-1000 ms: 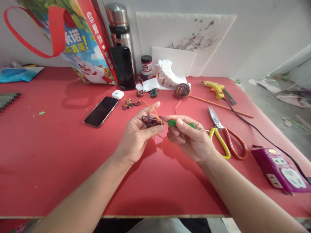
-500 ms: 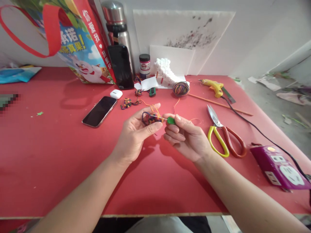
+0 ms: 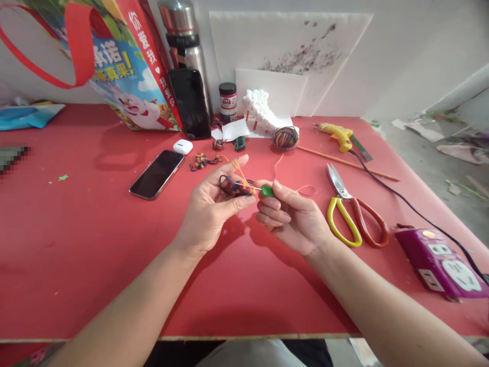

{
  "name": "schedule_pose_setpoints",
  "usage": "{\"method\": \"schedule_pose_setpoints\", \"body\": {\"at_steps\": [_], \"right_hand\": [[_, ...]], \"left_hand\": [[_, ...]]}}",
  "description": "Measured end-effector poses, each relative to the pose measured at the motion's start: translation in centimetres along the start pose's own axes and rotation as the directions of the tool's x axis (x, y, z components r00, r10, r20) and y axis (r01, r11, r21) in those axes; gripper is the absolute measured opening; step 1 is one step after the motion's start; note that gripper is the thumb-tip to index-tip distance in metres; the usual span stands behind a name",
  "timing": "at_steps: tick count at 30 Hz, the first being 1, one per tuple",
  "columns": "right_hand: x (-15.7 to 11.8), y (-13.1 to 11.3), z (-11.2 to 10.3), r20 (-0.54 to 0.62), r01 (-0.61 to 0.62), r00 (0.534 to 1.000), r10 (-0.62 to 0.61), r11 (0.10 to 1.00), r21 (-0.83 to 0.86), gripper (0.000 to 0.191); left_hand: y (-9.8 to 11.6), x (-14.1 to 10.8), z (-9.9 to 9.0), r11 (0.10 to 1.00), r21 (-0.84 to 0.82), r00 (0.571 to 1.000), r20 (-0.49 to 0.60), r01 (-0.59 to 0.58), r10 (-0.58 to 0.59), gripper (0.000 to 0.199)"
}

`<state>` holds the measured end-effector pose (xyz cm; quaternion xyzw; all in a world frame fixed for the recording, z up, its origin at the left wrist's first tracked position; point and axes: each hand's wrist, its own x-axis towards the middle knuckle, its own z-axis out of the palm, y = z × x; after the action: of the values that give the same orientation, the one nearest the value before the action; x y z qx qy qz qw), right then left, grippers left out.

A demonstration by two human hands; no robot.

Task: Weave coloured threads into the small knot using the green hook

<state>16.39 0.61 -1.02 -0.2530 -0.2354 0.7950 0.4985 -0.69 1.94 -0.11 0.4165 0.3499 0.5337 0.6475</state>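
Between the thumb and fingers of my left hand (image 3: 212, 206) is a small multicoloured crochet piece (image 3: 244, 189) in dark blue, orange and red. Orange yarn (image 3: 239, 168) runs over the raised left index finger, and a dark blue loop sticks out beside the piece. My right hand (image 3: 292, 214) pinches a crochet hook (image 3: 267, 190) by its green handle. The hook's thin metal shaft points left and lies against the piece; whether its tip is through a stitch I cannot tell. Beyond the hands rests a ball of variegated yarn (image 3: 286, 138) with an orange strand trailing from it.
Scissors (image 3: 346, 209) and a purple power strip (image 3: 439, 262) lie to the right, with a yellow glue gun (image 3: 336, 135) and its cord behind. To the left are a phone (image 3: 157, 175), a white earbud case (image 3: 183, 147) and another small crochet piece (image 3: 200, 161). A gift bag (image 3: 130, 76) stands at the back.
The hook has shifted slightly left, with its shaft further across the crochet piece. My left index finger is raised a little more, with the orange yarn still over it.
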Motion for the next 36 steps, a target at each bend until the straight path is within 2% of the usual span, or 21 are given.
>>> {"method": "schedule_pose_setpoints", "body": {"at_steps": [4,9,16,20,23,27,31,36], "right_hand": [[0.08,-0.33,-0.3,-0.014,0.011,1.0,-0.011,1.0,0.006,0.013],[0.21,-0.36,-0.4,-0.026,0.015,1.0,-0.015,1.0,-0.017,0.014],[0.14,-0.33,-0.35,-0.03,0.025,0.999,-0.026,0.998,-0.05,0.014],[0.12,-0.29,-0.39,-0.014,0.031,0.999,-0.031,0.999,-0.031,0.012],[0.15,-0.23,-0.31,-0.017,0.034,0.999,-0.035,0.998,-0.045,0.013],[0.08,-0.21,-0.07,-0.026,0.036,0.999,-0.039,0.996,-0.086,0.012],[-0.19,-0.28,0.17,-0.046,0.074,0.996,-0.081,0.99,-0.121,0.012],[-0.59,-0.56,0.5,-0.1,0.162,0.977,-0.19,0.958,-0.236,0.017]], "left_hand": [[0.33,0.13,-0.1,0.996,-0.052,0.998,0.021,0.067,-0.066,0.044],[0.53,0.48,-0.18,0.999,-0.042,0.999,-0.019,0.033,-0.034,0.038],[0.52,0.5,-0.03,1.0,0.016,0.997,-0.08,0.017,-0.015,0.048],[0.47,0.43,0.19,0.999,-0.027,0.993,-0.106,0.043,-0.045,0.051],[0.3,0.36,0.24,0.995,-0.08,0.993,-0.091,0.066,-0.073,0.047],[0.29,0.24,0.17,0.996,-0.072,0.997,-0.044,0.057,-0.06,0.044],[0.52,0.25,0.04,0.999,-0.032,0.999,-0.051,0.014,-0.016,0.043],[0.63,0.25,0.02,1.0,0.02,0.997,-0.076,-0.023,0.024,0.04]]}}
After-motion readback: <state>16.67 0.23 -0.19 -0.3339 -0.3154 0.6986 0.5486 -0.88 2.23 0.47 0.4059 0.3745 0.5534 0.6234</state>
